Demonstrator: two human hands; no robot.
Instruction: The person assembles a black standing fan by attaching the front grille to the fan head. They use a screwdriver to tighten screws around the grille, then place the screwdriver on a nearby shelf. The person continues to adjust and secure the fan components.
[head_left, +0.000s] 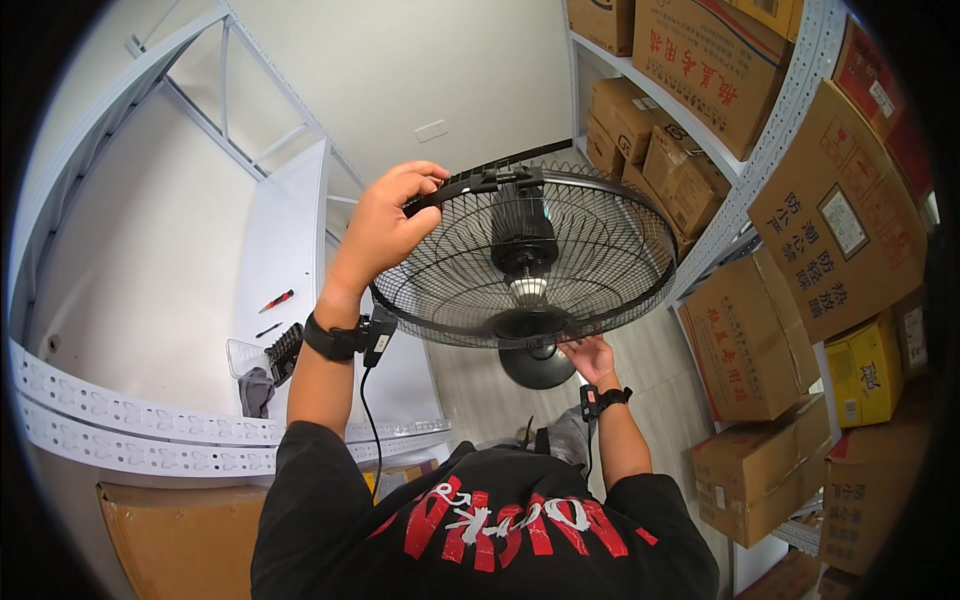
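Note:
A black floor fan stands before me, its round wire guard (610,270) tilted so that I look in from above. Through the wires shows a dark motor housing (522,225) with a pale part below it. The round black base (538,368) rests on the floor underneath. My left hand (392,220) is closed over the guard's upper left rim, near a black clip (495,180). Lower down, my right hand (592,358) grips the guard's near rim, palm turned up; the wires partly hide its fingers. Both wrists wear black straps with small cabled devices.
On the left, a white metal shelf (285,230) carries a red-and-black screwdriver (277,300), a thin dark tool (268,330), a clear tray with black parts (284,355) and a grey cloth (257,393). Racks of cardboard boxes (745,335) stand close on the right. A wall (400,70) lies ahead.

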